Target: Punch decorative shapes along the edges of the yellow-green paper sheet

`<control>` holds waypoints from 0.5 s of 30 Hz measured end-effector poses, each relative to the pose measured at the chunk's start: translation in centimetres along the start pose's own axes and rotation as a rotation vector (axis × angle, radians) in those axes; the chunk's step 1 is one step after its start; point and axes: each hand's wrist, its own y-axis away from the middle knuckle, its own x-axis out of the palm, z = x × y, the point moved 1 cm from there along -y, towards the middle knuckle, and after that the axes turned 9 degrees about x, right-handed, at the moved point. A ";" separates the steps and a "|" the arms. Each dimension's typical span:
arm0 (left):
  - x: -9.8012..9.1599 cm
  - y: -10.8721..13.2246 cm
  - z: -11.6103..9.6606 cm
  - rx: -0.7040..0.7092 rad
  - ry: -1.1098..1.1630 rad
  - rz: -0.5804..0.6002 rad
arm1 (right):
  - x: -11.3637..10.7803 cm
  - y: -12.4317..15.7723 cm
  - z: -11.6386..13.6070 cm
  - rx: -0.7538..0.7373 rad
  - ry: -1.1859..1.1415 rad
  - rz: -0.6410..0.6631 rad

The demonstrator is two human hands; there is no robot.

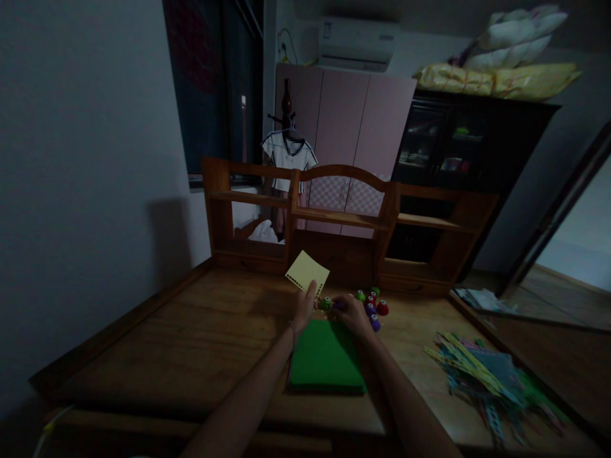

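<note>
A pale yellow sheet of paper (308, 272) with dark holes along its lower edges is pinched in my left hand (304, 306), thumb on top. My right hand (353, 313) has its fingers closed around a small purple piece (338, 305), mostly hidden by the fingers. Between the hands sits a small green piece with a white eye-like top (326, 303). Just right of my right hand, several similar pieces (371, 308) in red, purple and green stand in a cluster. A thick green square stack (327, 356) lies on the desk below both hands.
Strips and cut sheets in yellow, blue and green form a pile (482, 369) at the desk's right. A wooden shelf unit (341, 219) rises along the back of the wooden desk (214, 331). A wall (95, 191) borders the left side.
</note>
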 end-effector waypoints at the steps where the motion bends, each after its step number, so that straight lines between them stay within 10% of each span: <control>1: 0.0 0.0 0.1 0.001 0.002 -0.002 | 0.0 0.0 0.0 0.003 -0.025 -0.033; 15: 0.3 0.2 -0.6 -0.026 0.003 -0.012 | 0.7 -0.7 -1.3 0.004 0.191 -0.096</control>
